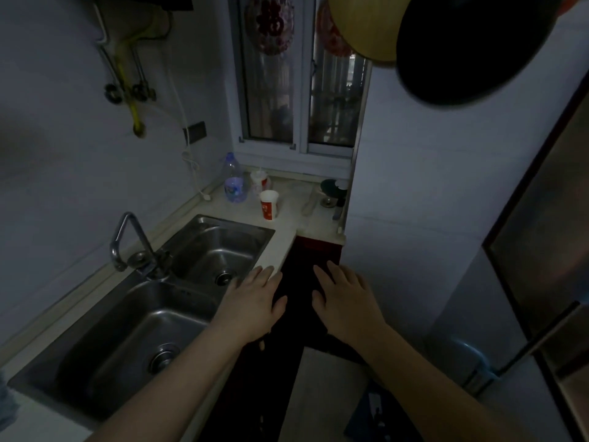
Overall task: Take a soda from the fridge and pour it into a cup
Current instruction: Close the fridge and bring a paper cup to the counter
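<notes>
Both hands are stretched forward with the palms down and the fingers straight and a little spread; they hold nothing. The left hand (255, 301) is over the edge of the tabletop (280, 247), just beside the near corner of the sink. The right hand (345, 301) is in front of the dark red cabinet door (315, 253) under the tabletop.

The paper cup (269, 204), white with a red band, stands upright on the tabletop behind the sink, well apart from both hands. Its mouth is open to the top, but I cannot tell if there is something inside. Behind it stands a second cup (259, 181), also white and red, with a straw. To the left of this one is a clear plastic bottle (234, 180) with a blue label and a cap; it looks nearly empty, but the light is too dim to be sure.

The steel sink (220, 250) has two basins, each with a drain in the bottom, and the tap (127, 237) stands between them at the wall side. No water shows in the basins.

The fridge (548, 237) is at the right edge, with its door closed. A soda is not visible in the view
</notes>
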